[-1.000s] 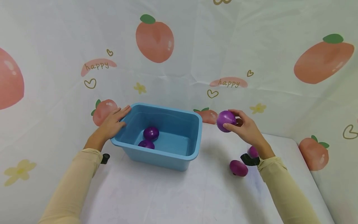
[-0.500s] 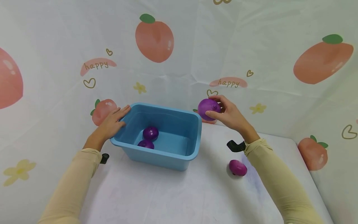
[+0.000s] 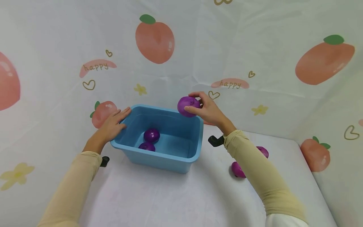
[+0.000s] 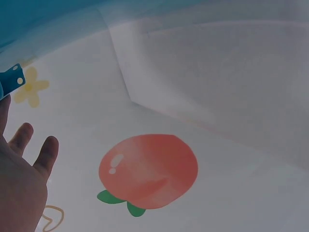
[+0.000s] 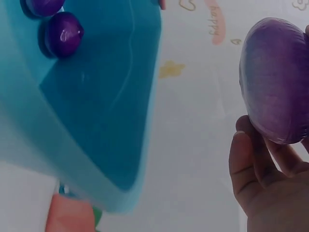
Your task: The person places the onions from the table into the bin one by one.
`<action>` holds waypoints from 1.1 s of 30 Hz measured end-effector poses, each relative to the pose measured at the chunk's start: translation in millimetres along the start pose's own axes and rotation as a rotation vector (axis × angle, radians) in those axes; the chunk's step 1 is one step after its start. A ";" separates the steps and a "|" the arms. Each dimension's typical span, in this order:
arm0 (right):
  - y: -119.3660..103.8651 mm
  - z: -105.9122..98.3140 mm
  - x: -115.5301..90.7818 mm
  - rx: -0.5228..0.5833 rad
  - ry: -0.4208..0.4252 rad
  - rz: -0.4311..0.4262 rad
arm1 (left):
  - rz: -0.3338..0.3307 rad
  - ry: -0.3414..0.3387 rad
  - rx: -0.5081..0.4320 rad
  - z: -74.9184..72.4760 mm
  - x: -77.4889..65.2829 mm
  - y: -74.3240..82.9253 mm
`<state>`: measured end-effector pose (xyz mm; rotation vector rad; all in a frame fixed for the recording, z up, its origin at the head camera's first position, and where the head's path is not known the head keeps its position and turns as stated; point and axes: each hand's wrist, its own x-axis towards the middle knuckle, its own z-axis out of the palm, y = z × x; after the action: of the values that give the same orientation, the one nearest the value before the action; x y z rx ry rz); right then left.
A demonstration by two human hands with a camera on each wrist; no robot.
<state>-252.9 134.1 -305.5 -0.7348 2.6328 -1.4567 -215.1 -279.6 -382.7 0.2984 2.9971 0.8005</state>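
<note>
My right hand (image 3: pixel 210 110) grips a purple onion (image 3: pixel 186 104) between fingers and thumb, above the back right rim of a light blue plastic tub (image 3: pixel 158 160). In the right wrist view that onion (image 5: pixel 275 79) fills the upper right, over the fingers. Inside the tub lie two darker purple onions, one behind (image 3: pixel 151 135) and one nearer (image 3: pixel 146 147), partly hidden by the front wall. My left hand (image 3: pixel 112 126) rests on the tub's left rim with its fingers fairly straight. Some of those fingers show at the edge of the left wrist view.
On the white table (image 3: pixel 158 198), right of the tub, are two more purple onions, one nearer (image 3: pixel 237 169) and one farther back (image 3: pixel 263 152). The right sleeve (image 3: pixel 255 170) partly covers both. A white fruit-printed cloth (image 3: pixel 181 47) hangs behind.
My right hand has carried the onion leftward and up, from right of the tub to over its back right rim. The left hand and the tub stay where they were.
</note>
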 end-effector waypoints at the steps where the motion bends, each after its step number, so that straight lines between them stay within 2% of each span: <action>1: -0.5 3.5 2.4 -0.006 -0.003 -0.004 | 0.001 0.002 0.000 -0.1 -0.1 0.2; 6: -1.0 21.3 15.1 0.002 -0.034 -0.004 | 0.006 0.005 -0.001 -0.6 -1.1 0.6; 14: -0.8 52.9 32.2 0.077 -0.063 0.005 | -0.002 -0.005 0.004 -0.3 0.8 -1.5; 23: 2.1 87.9 47.8 0.152 -0.121 -0.040 | 0.000 -0.001 0.001 -0.7 0.0 -1.9; 33: 4.6 115.7 59.1 0.191 -0.211 0.004 | -0.015 0.005 -0.006 -2.1 -1.0 1.8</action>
<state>-276.9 19.8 -362.7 -0.8125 2.3023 -1.5111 -214.0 -279.3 -380.0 0.2732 2.9968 0.8104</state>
